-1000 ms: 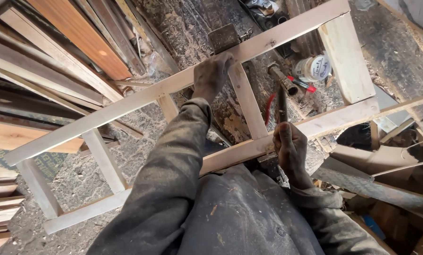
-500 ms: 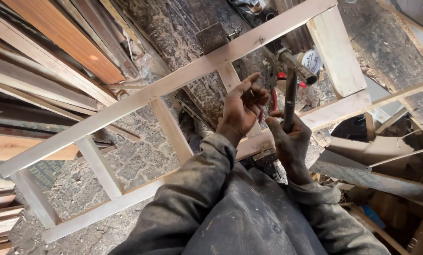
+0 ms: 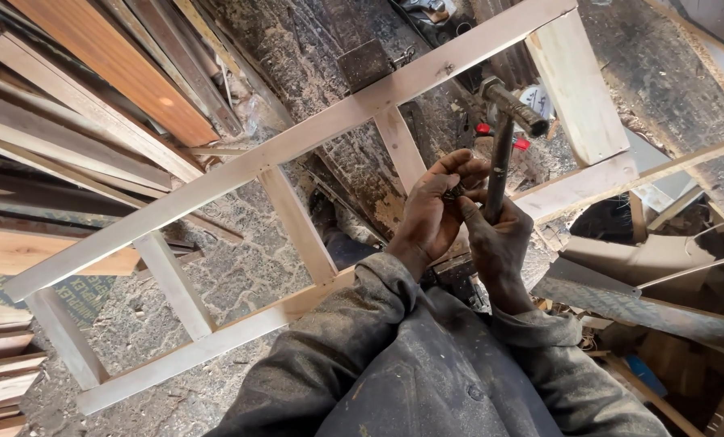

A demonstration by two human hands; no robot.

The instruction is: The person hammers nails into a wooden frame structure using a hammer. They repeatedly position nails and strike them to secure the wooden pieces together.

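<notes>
Right hand (image 3: 499, 239) fist-wrapped round hammer (image 3: 503, 137) handle, head up above the wooden frame (image 3: 297, 146). Left hand (image 3: 436, 206) touches right, fingertips curled together pinching something small and dark, can't tell what.

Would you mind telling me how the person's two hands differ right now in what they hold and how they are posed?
The right hand is closed in a fist round the hammer handle, head up; the left hand grips no tool, its fingers curled, pinching something small and dark. The right hand sits nearer the body; the left reaches across to meet it. Both are dusty, touch each other, and hover over the wooden frame.
</notes>
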